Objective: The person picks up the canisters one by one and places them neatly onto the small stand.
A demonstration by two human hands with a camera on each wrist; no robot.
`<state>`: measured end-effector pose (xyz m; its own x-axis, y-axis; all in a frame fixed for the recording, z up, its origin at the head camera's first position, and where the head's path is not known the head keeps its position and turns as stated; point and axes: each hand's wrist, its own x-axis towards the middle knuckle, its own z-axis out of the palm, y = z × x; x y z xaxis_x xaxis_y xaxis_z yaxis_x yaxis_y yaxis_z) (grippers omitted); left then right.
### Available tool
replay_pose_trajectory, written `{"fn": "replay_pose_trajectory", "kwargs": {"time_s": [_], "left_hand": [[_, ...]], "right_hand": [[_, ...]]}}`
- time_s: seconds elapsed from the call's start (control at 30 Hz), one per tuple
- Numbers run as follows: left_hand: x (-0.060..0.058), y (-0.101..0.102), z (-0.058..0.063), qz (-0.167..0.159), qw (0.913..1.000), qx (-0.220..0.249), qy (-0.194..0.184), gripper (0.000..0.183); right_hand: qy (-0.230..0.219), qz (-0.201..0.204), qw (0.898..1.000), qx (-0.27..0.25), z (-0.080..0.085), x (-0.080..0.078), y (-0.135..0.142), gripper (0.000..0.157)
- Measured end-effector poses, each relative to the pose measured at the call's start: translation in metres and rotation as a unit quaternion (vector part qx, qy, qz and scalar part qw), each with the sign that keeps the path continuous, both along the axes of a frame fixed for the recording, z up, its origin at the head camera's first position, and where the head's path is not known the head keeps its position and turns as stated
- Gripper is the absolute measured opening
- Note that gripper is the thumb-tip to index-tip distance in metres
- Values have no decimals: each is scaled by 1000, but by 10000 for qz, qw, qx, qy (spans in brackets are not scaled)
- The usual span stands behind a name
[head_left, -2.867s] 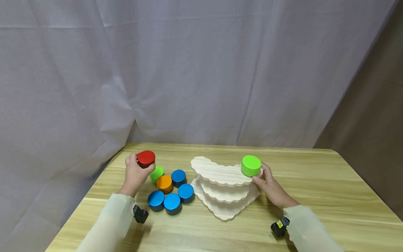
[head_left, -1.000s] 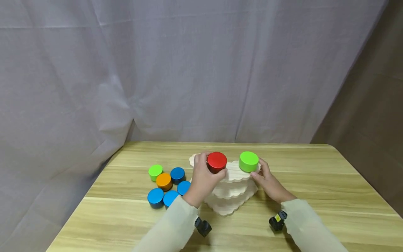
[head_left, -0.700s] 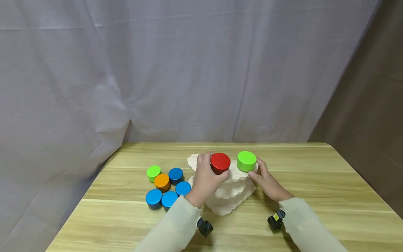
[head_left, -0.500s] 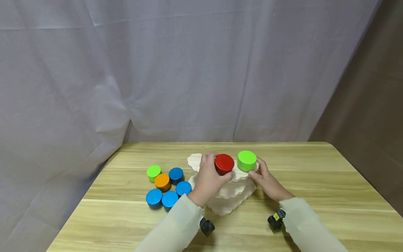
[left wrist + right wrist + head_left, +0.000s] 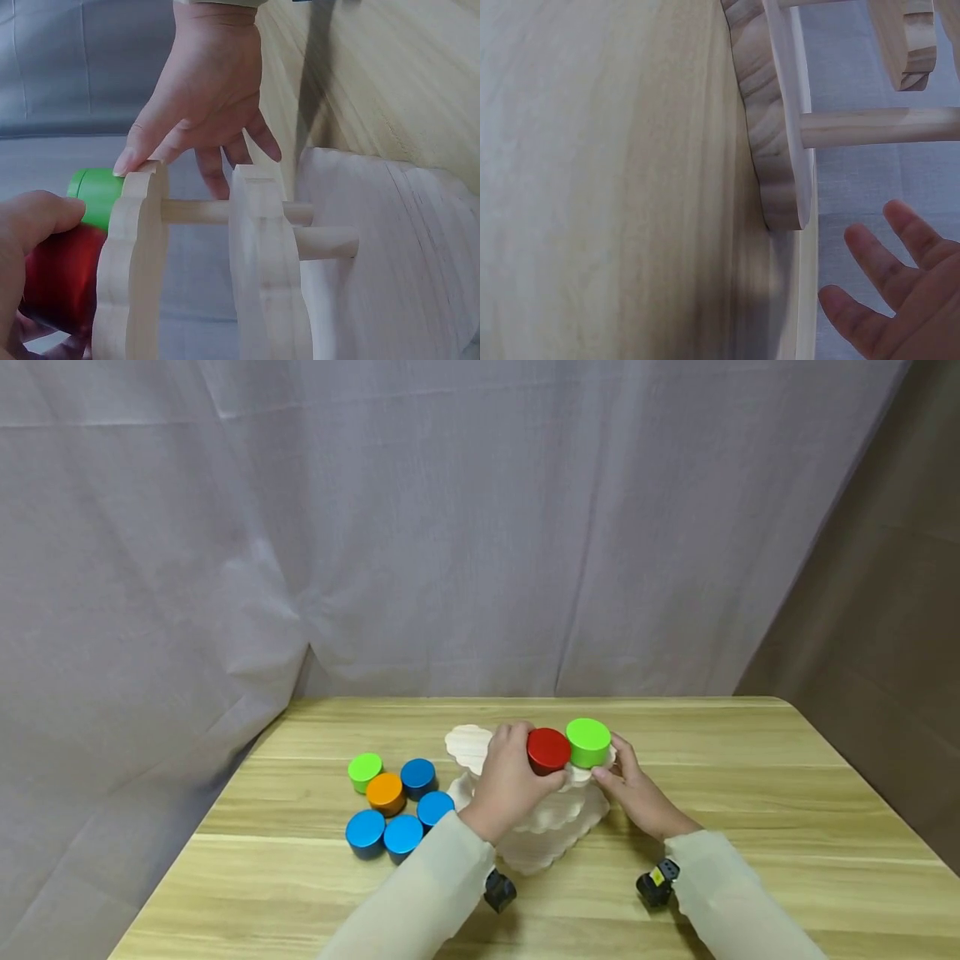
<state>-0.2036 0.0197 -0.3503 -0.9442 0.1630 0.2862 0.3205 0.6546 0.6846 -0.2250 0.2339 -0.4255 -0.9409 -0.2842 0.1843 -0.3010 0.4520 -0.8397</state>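
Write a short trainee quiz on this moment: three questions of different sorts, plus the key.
1. Multiple choice: what does the left hand hold? A) an orange cylinder; B) a red cylinder; C) nothing.
2. True or false: a green cylinder stands on the top tier of the wooden stand.
3. Count: how many blue cylinders stand on the table?

Key: 1. B. 2. True. 3. Four.

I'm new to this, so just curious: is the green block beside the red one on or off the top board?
On. In the left wrist view, the green block sits flush against the top board.
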Motion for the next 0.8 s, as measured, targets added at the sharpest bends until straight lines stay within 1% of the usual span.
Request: {"fn": "replay_pose_trajectory", "kwargs": {"time_s": [0.2, 0.47, 0.8], "left_hand": [[-2, 2, -1, -44, 9999, -118, -42, 59], [-6, 7, -1, -120, 9995, -294, 81, 59], [-6, 9, -1, -73, 9988, -477, 52, 59]], "right_hand": [[-63, 8, 9999, -106, -1, 1, 0, 61], [-51, -46, 10000, 44, -1, -2, 2, 61], [-106, -35, 9999, 28, -1, 0, 0, 63]]}}
